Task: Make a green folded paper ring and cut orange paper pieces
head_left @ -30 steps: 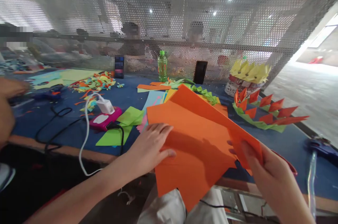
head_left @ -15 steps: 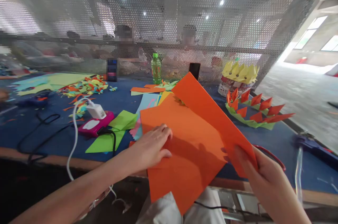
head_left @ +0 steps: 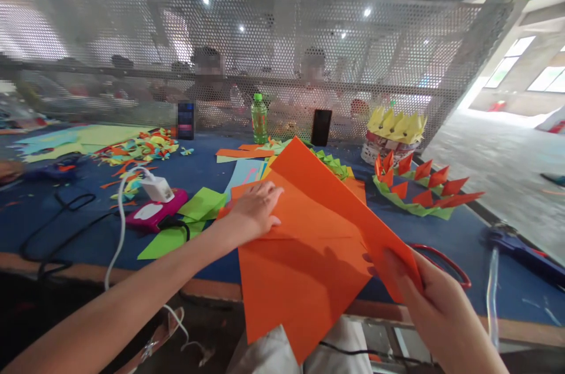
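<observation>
My right hand (head_left: 435, 297) pinches the lower right corner of a large orange paper (head_left: 335, 197), thumb on top and fingertips underneath. That paper slants upward over the table's front edge, with further orange paper (head_left: 304, 291) below it hanging over my lap. My left hand (head_left: 258, 206) rests on an orange sheet further back, palm down, thumb apart and fingers slightly bent, with no grip on anything visible. Behind the orange paper lie a green folded-paper strip (head_left: 332, 163) and light blue sheets (head_left: 242, 177). How the orange sheets overlap is partly hidden.
Left are a magenta power strip (head_left: 154, 212) with a white charger, green papers (head_left: 203, 203) and paper scraps (head_left: 145, 147). Right are an orange-and-green paper crown (head_left: 419, 206), a yellow crown (head_left: 396, 127) and a blue-handled glue gun (head_left: 525, 250). A bottle (head_left: 259, 120) stands behind.
My left hand has moved back and slightly left, away from me, along the orange paper. My right hand keeps its pinch; the raised orange paper is a little lower, and the view has shifted slightly.
</observation>
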A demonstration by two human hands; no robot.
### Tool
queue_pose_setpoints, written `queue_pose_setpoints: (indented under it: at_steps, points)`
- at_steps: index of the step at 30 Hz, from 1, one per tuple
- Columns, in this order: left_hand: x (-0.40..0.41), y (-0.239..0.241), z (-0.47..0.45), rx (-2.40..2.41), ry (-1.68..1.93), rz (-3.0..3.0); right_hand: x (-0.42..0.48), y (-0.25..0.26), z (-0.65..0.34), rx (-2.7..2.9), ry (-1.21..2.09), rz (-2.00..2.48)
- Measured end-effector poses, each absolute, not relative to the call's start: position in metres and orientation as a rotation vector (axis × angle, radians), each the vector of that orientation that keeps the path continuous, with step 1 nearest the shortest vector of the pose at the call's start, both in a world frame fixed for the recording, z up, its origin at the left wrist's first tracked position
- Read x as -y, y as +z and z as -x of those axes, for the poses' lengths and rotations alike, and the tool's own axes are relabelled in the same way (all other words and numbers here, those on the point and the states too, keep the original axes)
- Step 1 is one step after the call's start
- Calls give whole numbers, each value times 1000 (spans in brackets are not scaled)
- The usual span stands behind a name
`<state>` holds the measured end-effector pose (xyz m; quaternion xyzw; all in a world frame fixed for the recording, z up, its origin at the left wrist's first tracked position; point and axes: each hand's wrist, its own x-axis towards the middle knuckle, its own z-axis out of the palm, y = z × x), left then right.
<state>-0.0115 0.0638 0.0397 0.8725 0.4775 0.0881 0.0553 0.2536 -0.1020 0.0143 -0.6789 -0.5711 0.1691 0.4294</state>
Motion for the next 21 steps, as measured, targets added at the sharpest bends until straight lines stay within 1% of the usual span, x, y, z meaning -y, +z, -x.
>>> queue_pose_setpoints:
  at_steps: [2,4,6,7,10,13,15,17,20,21]
  points:
    - [-44,39,8,-1449,370,-2653,104,16,-254,1420,419,1691]
    - [-15,32,5,-1345,450,-2621,106,18,-250,1428,427,1662]
    - [12,19,2,-1052,660,-2254,107,21,-242,1482,477,1603]
    - [22,11,0,-958,699,-2012,108,23,-235,1522,528,1568]
    - [37,-10,-11,-668,885,-1398,111,25,-212,1638,757,1471]
    - [43,-16,-22,-587,893,-965,115,27,-199,1742,914,1450]
    - [48,-12,-28,-645,911,-759,118,28,-206,1757,909,1494]
    - [53,-6,-31,-674,989,-604,121,28,-230,1678,743,1612]
    - [57,0,-34,-633,1080,-482,119,19,-288,1582,27,1968]
    - [57,0,-34,-626,1086,-468,115,14,-309,1617,-150,2061]
